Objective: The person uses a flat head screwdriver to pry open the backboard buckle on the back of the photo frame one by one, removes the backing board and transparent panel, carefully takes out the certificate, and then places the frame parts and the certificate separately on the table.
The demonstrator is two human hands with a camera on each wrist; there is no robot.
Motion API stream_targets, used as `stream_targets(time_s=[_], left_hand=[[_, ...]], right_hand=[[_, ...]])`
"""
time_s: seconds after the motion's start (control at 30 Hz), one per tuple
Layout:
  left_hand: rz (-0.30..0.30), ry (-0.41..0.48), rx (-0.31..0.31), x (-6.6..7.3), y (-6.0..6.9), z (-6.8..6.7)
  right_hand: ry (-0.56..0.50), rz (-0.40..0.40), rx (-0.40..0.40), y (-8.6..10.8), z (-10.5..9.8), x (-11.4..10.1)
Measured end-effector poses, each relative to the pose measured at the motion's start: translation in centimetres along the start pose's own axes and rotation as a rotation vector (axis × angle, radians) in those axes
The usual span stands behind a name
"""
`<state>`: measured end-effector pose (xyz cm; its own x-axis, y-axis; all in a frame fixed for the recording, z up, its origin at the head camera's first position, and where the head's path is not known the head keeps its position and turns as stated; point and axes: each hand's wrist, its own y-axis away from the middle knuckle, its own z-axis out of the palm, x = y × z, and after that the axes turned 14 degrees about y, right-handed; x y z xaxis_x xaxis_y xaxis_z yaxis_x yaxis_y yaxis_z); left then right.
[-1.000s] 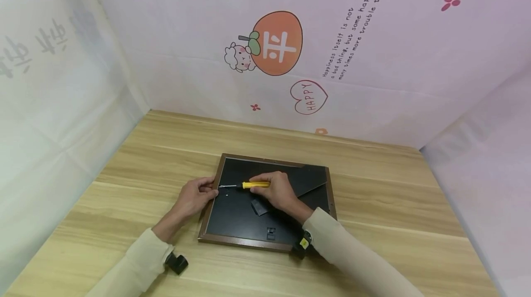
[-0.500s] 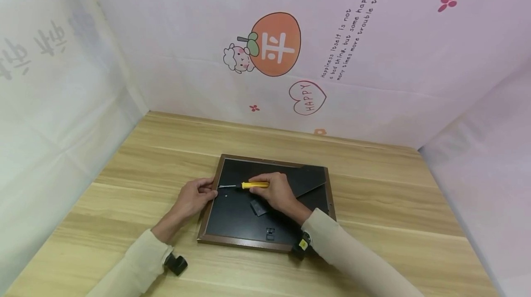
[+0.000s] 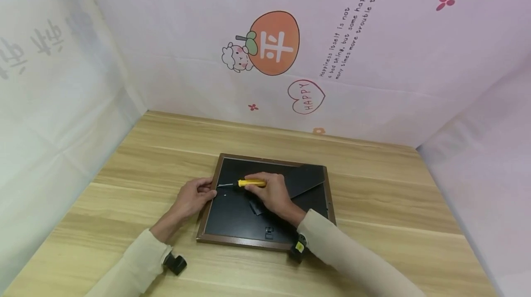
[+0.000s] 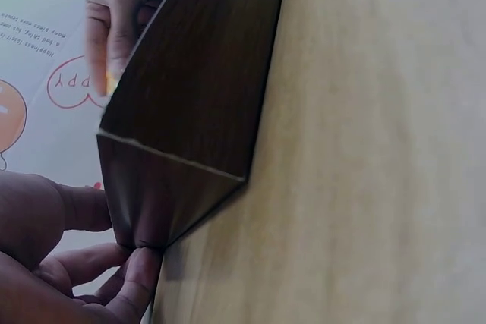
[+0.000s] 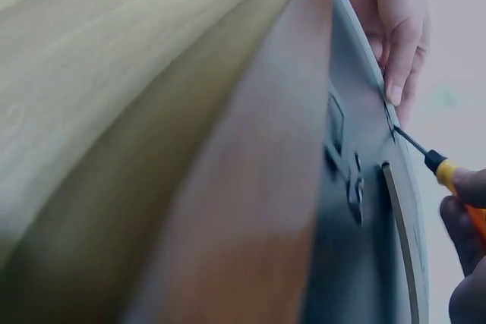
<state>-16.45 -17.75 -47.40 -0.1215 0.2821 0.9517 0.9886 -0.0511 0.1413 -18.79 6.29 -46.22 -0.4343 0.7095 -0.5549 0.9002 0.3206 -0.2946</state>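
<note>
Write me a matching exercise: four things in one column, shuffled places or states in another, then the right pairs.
1. screwdriver
2. left hand
3. picture frame
4. red heart outline

A. lying back side up on the wooden table
B. printed on the backdrop
C. held in the right hand
D. holding a brown edge

Pairs: 1-C, 2-D, 3-A, 4-B

The right grip [image 5: 462, 237] holds a screwdriver [image 5: 446, 172] to the frame [image 5: 266, 157] near the left grip [image 5: 396, 24].

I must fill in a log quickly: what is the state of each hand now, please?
Left hand: closed, gripping the brown picture frame by its edge.
Right hand: closed, holding the yellow-handled screwdriver.
</note>
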Motion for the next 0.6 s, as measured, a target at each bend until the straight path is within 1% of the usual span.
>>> stream_targets(time_s=[0.07, 0.23, 0.3, 0.4, 0.6], left_hand=[[0.006, -0.007, -0.005, 0.0, 0.0, 0.0], [0.008, -0.012, -0.004, -0.2, 0.0, 0.0], [0.010, -0.011, -0.004, -0.2, 0.0, 0.0], [0.013, -0.007, -0.008, -0.2, -0.1, 0.0], [0.007, 0.000, -0.004, 0.0, 0.0, 0.1]], right_hand=[[-0.071, 0.014, 0.022, 0.0, 0.2, -0.2], [-0.336, 0.149, 0.015, -0.1, 0.9, -0.5], [-0.402, 0.180, 0.016, -0.1, 1.1, -0.8], [-0.400, 0.160, 0.028, -0.4, 1.0, -1.8], [-0.261, 0.056, 0.073, -1.1, 0.7, -4.6]])
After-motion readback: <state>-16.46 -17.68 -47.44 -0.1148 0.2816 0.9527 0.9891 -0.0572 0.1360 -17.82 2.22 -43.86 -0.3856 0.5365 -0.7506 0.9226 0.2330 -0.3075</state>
